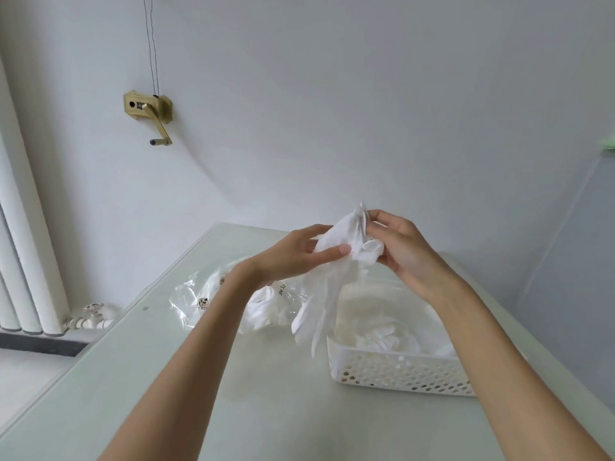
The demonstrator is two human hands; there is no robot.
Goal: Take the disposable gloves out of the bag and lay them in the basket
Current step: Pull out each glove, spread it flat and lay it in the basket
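Likely to snag: thin disposable glove (336, 257) pinched between left hand (296, 254) and right hand (399, 251), dangling over the perforated basket (399, 371) rim, bag (213, 304) lying beside

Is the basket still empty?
No, crumpled white gloves already lie inside the basket, while both hands hold another glove above it.

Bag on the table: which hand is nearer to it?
Left. The left hand is raised just above the bag, its wrist over it; the right hand is farther right, above the basket.
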